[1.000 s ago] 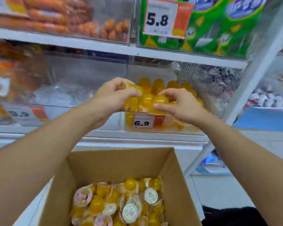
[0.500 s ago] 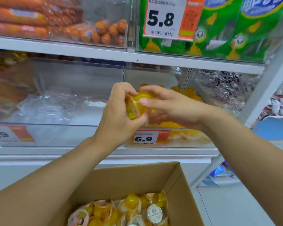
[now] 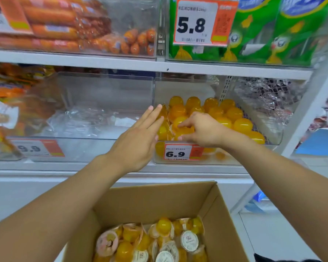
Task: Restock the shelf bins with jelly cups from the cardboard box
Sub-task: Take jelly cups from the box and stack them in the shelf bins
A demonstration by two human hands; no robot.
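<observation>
yellow jelly cups [image 3: 206,114], left hand [image 3: 138,140] flat, right hand [image 3: 203,129] pinching

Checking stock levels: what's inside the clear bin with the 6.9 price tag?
The bin holds rows of yellow jelly cups. The hands, the left hand and the right hand, cover its front-left cups; the tag hides some below.

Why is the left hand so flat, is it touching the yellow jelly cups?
Touching. The head view shows the left hand with straight fingers laid against the front jelly cups in the bin, no gap showing between them.
</observation>
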